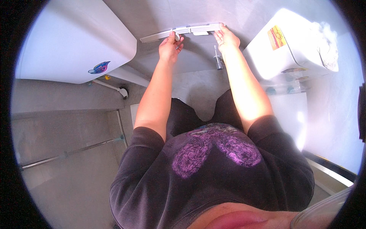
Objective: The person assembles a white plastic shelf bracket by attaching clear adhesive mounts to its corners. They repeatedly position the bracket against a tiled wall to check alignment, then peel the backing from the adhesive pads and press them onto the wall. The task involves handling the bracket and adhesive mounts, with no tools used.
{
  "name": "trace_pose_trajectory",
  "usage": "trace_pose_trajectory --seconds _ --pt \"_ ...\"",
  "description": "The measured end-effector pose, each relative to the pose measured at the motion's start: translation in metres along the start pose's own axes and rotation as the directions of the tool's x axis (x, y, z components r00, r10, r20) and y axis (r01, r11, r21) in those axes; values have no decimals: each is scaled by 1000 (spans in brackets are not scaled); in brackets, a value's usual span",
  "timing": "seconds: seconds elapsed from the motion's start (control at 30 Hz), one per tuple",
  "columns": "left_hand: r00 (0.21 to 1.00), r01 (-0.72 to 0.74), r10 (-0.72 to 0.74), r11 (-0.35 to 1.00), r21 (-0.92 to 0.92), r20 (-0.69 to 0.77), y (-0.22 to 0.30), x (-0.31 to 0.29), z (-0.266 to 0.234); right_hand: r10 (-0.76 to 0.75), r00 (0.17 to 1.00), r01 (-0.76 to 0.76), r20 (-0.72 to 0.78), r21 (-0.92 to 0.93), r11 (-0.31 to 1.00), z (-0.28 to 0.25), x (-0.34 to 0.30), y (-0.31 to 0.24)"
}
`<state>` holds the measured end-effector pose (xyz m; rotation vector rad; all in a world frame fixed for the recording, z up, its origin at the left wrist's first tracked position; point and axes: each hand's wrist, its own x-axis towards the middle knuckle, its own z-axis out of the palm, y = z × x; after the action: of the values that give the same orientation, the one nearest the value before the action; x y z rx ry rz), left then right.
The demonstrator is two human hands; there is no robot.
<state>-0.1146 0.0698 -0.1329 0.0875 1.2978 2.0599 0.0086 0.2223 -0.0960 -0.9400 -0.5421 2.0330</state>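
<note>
A long white rail [160,35] runs along the grey wall in front of me, with small clips and a white tab [201,33] on its underside. My left hand [169,49] is at the left half of the rail, its thumb and fingers closed on a small white round piece [177,36] just under it. At the right end, my right hand [228,40] grips the rail between the thumb on top and the fingers below. Whether the round piece is joined to the rail I cannot tell.
A big white tank-like box [80,38] fills the upper left, with a pipe [106,84] below it. A slim chrome fitting [218,61] stands below my right hand. On the right is a white box [263,49] with fluffy white material [324,45]. A metal bar [76,152] runs lower left.
</note>
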Motion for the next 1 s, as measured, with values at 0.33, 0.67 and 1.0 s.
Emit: trace_pose_trajectory --seconds 0.33,0.67,1.0 --pt "997 64 -59 985 -158 40 2 -2 0 66 996 -65 -64 18 998 7 -8 -1" --pt "966 163 -76 920 -356 246 6 -7 -4 25 997 -25 -78 5 1000 6 -3 0" --pt "982 94 -10 893 -439 190 -7 0 0 30 999 -32 -43 -42 999 2 1 1"
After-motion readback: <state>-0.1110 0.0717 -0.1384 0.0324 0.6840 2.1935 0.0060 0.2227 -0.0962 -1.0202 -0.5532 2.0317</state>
